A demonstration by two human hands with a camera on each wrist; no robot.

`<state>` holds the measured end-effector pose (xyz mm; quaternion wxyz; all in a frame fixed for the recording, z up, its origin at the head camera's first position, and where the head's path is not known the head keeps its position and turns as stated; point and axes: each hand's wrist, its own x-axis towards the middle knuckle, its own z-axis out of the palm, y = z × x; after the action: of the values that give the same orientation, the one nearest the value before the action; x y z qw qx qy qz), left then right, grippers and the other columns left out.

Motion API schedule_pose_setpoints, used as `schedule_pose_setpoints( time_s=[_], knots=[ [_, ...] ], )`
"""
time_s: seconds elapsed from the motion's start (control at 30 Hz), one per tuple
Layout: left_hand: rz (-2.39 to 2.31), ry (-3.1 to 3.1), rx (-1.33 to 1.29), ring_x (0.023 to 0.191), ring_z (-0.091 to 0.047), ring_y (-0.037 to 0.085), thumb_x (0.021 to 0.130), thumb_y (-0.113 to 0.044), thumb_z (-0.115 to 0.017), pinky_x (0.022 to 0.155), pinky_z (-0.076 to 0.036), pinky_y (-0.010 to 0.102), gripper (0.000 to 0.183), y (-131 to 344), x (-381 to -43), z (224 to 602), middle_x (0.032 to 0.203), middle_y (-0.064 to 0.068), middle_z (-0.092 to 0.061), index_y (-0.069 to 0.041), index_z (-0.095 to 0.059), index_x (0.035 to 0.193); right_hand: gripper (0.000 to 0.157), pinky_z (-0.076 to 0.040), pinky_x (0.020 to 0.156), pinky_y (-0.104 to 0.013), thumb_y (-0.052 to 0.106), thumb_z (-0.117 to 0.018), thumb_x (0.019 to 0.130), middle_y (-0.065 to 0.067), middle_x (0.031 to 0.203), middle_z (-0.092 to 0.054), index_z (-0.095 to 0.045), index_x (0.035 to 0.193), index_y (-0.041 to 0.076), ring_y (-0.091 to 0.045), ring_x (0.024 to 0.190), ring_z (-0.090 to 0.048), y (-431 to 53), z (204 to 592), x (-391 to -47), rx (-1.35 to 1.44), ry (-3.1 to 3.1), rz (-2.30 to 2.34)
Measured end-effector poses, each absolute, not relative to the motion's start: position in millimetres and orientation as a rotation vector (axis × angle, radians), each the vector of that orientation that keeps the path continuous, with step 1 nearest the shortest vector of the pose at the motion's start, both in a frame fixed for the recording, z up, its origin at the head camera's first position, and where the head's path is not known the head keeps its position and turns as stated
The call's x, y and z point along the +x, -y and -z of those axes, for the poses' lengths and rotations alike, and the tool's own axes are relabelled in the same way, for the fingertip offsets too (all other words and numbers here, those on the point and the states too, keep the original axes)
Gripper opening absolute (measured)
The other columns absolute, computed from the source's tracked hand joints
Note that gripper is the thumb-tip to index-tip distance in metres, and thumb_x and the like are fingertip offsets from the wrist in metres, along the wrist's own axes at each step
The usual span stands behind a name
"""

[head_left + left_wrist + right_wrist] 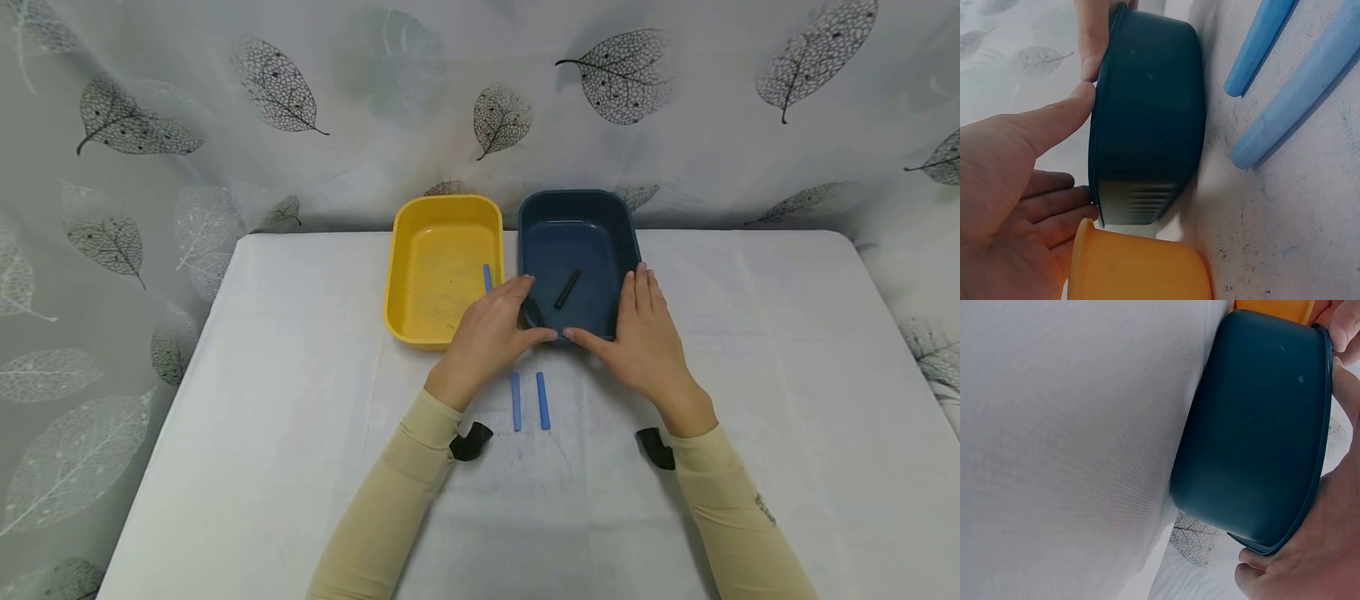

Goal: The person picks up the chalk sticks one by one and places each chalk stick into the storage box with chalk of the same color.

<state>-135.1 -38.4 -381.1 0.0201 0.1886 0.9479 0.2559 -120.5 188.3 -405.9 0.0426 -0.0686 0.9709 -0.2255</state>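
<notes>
Both hands are at the near corners of a dark blue tray. My left hand touches its left side with fairly straight fingers, thumb along the near rim. On the other side, my right hand lays extended fingers along the right edge, its thumb also at the front rim. The two thumb tips nearly meet. Inside the tray lies a short black stick; a dark patch beside the left fingers is unclear. Two blue chalk sticks lie side by side on the cloth in front.
A yellow tray stands just left of the blue one, with a blue stick in it, partly hidden by the left hand. White cloth covers the table. A leaf-patterned curtain hangs behind.
</notes>
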Motion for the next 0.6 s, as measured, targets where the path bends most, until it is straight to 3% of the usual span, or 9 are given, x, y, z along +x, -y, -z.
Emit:
schedule_pose_setpoints(
  time_s=[0.6],
  knots=[
    [-0.872,-3.026,0.633,0.142,-0.051,0.027,0.086,-0.041,-0.082,0.117,-0.043,0.04,0.081,57,-116,383,0.152,0.015,-0.054,0.0,-0.051,0.147,0.122,-0.009,0.127,-0.06,0.072,-0.059,0.09,-0.026,0.169,0.01,0.0,0.158,-0.01,-0.044,0.158,0.004,-188,406,-121,-0.191,-2.96,0.701]
  ],
)
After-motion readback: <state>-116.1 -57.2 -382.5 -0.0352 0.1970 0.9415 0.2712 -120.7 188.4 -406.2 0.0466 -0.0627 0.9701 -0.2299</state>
